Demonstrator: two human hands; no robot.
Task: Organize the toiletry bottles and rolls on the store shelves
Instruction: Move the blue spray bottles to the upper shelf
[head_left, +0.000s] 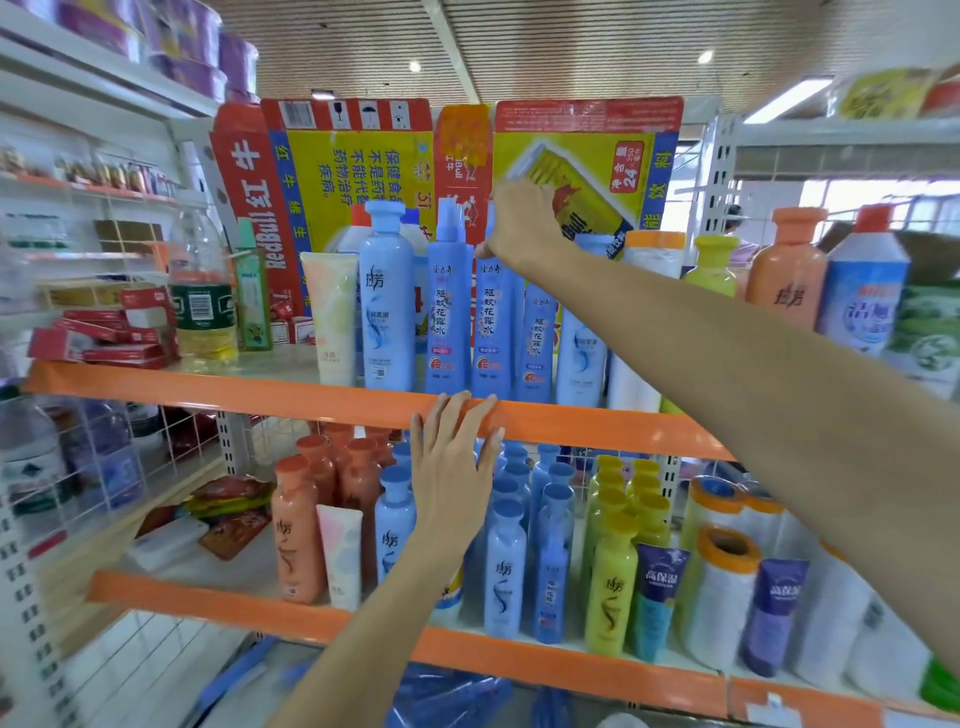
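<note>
Here the right hand (522, 221) closes its fingers on the top of a blue spray bottle (492, 332) standing on the upper shelf (322, 400). The left hand (454, 467), fingers slightly apart, rests on the shelf edge. Pulling carelessly may topple the tight neighbouring bottles (448, 312).

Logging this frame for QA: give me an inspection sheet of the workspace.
Surface: upper orange shelf, stocked.
Job's things: blue spray bottles upright on it; rolls on the lower shelf.
Clutter: red boxes stacked at left.
Hands: left hand open, fingers on the shelf edge; right hand on a blue bottle's top, grip unclear.
Cables: nothing seen.
Surroundings: flattened cardboard box behind the bottles.
</note>
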